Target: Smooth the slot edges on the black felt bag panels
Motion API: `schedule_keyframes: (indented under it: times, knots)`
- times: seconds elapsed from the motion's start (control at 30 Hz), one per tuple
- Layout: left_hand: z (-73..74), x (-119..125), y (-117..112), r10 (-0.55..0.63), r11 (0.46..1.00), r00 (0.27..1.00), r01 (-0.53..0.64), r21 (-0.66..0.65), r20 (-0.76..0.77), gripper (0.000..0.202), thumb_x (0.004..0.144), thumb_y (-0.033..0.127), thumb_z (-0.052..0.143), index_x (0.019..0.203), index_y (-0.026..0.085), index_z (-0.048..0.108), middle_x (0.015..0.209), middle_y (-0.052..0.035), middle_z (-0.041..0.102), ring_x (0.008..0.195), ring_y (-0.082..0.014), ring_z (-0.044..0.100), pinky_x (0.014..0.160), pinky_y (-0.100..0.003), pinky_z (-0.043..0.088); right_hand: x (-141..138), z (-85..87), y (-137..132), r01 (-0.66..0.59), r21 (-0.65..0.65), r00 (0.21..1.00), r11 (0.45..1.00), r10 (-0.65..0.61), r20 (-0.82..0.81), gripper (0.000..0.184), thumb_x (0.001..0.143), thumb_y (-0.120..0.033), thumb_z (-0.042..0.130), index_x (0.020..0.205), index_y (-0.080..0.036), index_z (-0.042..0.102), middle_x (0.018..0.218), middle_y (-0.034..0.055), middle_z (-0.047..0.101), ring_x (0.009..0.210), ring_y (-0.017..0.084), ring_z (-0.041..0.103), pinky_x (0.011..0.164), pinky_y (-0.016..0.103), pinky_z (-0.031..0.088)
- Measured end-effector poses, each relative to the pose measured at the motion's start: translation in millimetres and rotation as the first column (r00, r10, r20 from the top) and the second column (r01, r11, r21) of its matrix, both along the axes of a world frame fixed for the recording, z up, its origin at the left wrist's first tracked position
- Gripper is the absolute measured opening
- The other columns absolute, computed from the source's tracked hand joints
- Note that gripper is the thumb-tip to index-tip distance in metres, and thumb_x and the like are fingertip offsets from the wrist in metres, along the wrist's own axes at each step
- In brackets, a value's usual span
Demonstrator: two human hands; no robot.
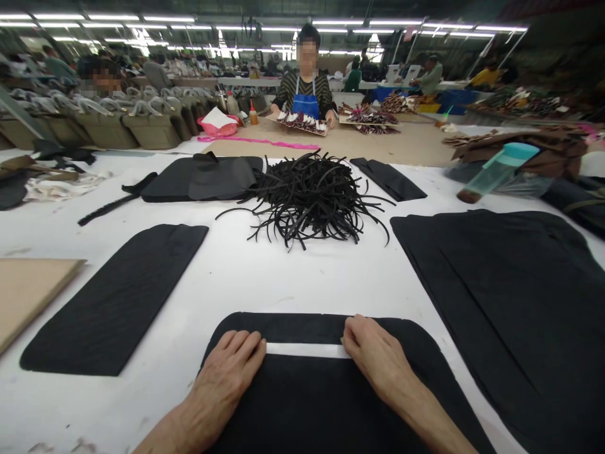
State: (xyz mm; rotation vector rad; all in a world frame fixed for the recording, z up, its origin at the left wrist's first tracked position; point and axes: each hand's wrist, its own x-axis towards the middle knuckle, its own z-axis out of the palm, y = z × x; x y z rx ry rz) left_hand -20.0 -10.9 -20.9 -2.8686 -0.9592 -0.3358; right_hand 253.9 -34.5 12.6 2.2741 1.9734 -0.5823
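Directly beneath both hands (230,360) (373,349), which pinch it, lies a black panel (297,403).

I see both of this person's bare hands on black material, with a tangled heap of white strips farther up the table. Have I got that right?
Not quite: the tangled heap of strips is black, not white, as the head view shows. The rest stands: the left hand and right hand are on black material, and the heap lies farther up the table.
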Motion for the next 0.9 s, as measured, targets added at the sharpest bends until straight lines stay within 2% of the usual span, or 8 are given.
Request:
schedule_keyframes:
  times: [0.13, 0.2, 0.27, 0.37, 0.47, 0.63, 0.77, 0.9]
  knots:
    - [13.3, 6, -4, 0.148, 0.987, 0.987, -0.151, -0.051, -0.062, 0.029, 0.079, 0.003, 0.047, 0.101, 0.015, 0.063, 0.108, -0.0071, 0.060, 0.096, -0.0208, 0.049, 0.087, -0.034, 0.040, -2, -1.0, 0, -0.018, 0.032, 1.000, 0.999, 0.018, 0.015, 0.019, 0.088, -0.015, 0.042, 0.074, -0.019, 0.054, 0.081, 0.0031, 0.059, 0.079, 0.019, 0.054, 0.067, 0.029, 0.033]
    - [20.2, 16, -9, 0.236, 0.967, 0.965, -0.244, -0.067, -0.110, 0.029, 0.077, 0.001, 0.047, 0.095, 0.015, 0.065, 0.110, -0.0081, 0.060, 0.098, -0.0223, 0.050, 0.089, -0.036, 0.042, -5, -0.4, 0, -0.034, 0.050, 0.999, 0.998, 0.032, 0.029, 0.019, 0.088, -0.014, 0.042, 0.076, -0.019, 0.056, 0.083, 0.0036, 0.060, 0.081, 0.019, 0.054, 0.068, 0.029, 0.033]
    - [23.1, 30, -14, 0.275, 0.959, 0.956, -0.281, -0.046, -0.100, 0.035, 0.074, -0.003, 0.044, 0.096, 0.014, 0.065, 0.110, -0.0091, 0.061, 0.101, -0.0236, 0.051, 0.091, -0.038, 0.044, -7, 0.9, 0, -0.044, 0.055, 0.998, 0.998, 0.042, 0.042, 0.018, 0.088, -0.014, 0.043, 0.078, -0.019, 0.058, 0.084, 0.0041, 0.061, 0.082, 0.020, 0.055, 0.068, 0.029, 0.032]
    - [17.1, 54, -22, 0.189, 0.982, 0.982, -0.189, -0.003, -0.007, 0.048, 0.072, -0.007, 0.038, 0.110, 0.012, 0.060, 0.110, -0.0083, 0.061, 0.103, -0.0223, 0.051, 0.093, -0.034, 0.044, -9, 2.9, 0, -0.040, 0.050, 0.998, 0.998, 0.037, 0.050, 0.017, 0.088, -0.016, 0.045, 0.079, -0.019, 0.060, 0.085, 0.0040, 0.062, 0.082, 0.020, 0.055, 0.067, 0.030, 0.032]
    - [3.4, 74, -27, 0.080, 0.997, 0.997, -0.081, 0.019, 0.012, 0.047, 0.075, -0.006, 0.038, 0.115, 0.011, 0.056, 0.110, -0.0074, 0.061, 0.101, -0.0204, 0.053, 0.091, -0.029, 0.045, -8, 3.2, 0, -0.033, 0.050, 0.998, 0.998, 0.031, 0.050, 0.017, 0.087, -0.016, 0.046, 0.079, -0.019, 0.061, 0.085, 0.0038, 0.062, 0.083, 0.021, 0.056, 0.066, 0.030, 0.031]
    - [-11.8, 84, -31, 0.106, 0.994, 0.991, -0.103, 0.042, -0.083, 0.041, 0.077, -0.003, 0.042, 0.114, 0.009, 0.056, 0.114, -0.0081, 0.059, 0.106, -0.0209, 0.051, 0.095, -0.028, 0.044, -5, 4.8, 1, -0.037, 0.042, 0.999, 0.998, 0.036, 0.016, 0.017, 0.086, -0.016, 0.047, 0.077, -0.019, 0.061, 0.085, 0.0036, 0.063, 0.083, 0.020, 0.055, 0.066, 0.030, 0.030]
    - [-8.3, 90, -36, 0.142, 0.988, 0.980, -0.132, 0.084, -0.139, 0.047, 0.075, -0.001, 0.046, 0.120, 0.010, 0.053, 0.106, -0.0098, 0.058, 0.099, -0.0235, 0.052, 0.088, -0.033, 0.048, -3, 9.1, 4, -0.045, 0.033, 0.999, 0.998, 0.046, -0.023, 0.015, 0.084, -0.014, 0.049, 0.075, -0.019, 0.060, 0.082, 0.0036, 0.062, 0.079, 0.019, 0.055, 0.066, 0.030, 0.031]
    - [1.8, 107, -41, 0.197, 0.979, 0.962, -0.181, 0.097, -0.192, 0.053, 0.076, 0.005, 0.049, 0.127, 0.020, 0.049, 0.098, -0.0093, 0.056, 0.091, -0.0250, 0.054, 0.081, -0.039, 0.049, 0, 9.3, 4, -0.060, 0.048, 0.996, 0.997, 0.063, -0.055, 0.015, 0.084, -0.013, 0.048, 0.074, -0.018, 0.059, 0.081, 0.0040, 0.062, 0.080, 0.019, 0.055, 0.068, 0.030, 0.032]
